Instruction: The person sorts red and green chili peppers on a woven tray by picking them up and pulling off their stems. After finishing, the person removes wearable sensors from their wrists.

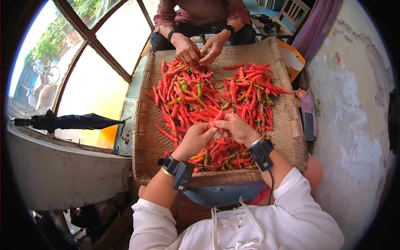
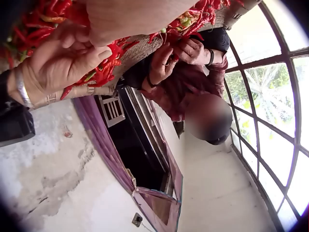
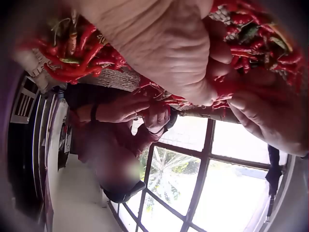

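Note:
Both hands meet over the near part of a wide woven basket (image 1: 200, 180) loaded with red chili peppers (image 1: 246, 87). Between them is one red chili pepper (image 1: 217, 118), pinched by the left hand (image 1: 195, 141) at its lower end. From the other side the right hand (image 1: 238, 128) grips the same pepper, thumb laid along it. Close up in the right wrist view, the right hand (image 3: 159, 48) covers much of the pepper, and the left hand's fingers (image 3: 251, 113) face it. Loose peppers lie just below both hands.
Across the basket, another person's hands (image 1: 196, 49) work at a pepper. A few green peppers (image 1: 199, 90) lie among the red. Windows and a folded dark umbrella (image 1: 79, 121) are on the left, a worn wall (image 1: 350, 100) on the right. A wooden chair (image 1: 291, 18) stands behind.

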Demonstrator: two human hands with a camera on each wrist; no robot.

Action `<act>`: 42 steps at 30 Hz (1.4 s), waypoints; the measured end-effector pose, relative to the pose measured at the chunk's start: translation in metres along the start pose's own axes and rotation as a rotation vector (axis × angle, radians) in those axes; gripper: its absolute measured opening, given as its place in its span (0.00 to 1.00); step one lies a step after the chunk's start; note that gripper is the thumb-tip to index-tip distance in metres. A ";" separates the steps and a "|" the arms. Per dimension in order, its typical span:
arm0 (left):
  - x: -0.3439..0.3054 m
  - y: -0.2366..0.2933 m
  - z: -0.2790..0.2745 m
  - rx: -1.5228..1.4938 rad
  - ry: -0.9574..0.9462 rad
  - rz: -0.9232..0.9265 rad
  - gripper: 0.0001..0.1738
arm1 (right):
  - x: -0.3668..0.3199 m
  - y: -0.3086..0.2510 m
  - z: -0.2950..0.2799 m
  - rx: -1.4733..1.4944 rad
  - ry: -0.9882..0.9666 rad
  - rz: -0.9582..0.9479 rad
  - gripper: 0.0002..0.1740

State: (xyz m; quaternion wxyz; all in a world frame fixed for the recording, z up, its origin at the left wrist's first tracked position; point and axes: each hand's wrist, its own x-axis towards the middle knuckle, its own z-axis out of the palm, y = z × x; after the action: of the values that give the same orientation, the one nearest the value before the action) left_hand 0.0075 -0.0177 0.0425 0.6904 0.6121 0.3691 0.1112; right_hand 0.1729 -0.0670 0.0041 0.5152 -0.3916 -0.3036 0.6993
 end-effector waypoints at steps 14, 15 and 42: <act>-0.006 0.008 -0.012 -0.183 0.209 0.065 0.08 | -0.004 -0.035 -0.042 0.053 0.506 -0.260 0.18; -0.006 0.007 -0.016 -0.259 0.205 0.100 0.08 | -0.001 -0.032 -0.038 0.047 0.505 -0.253 0.18; -0.008 0.009 -0.022 -0.063 0.203 0.063 0.11 | 0.016 -0.043 0.015 -0.489 0.285 0.021 0.11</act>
State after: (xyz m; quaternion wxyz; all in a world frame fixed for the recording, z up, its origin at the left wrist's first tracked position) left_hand -0.0096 -0.0036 0.0542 0.6646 0.5871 0.4140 0.2057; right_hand 0.1779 -0.0402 0.0439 0.4356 -0.6018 -0.3838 0.5485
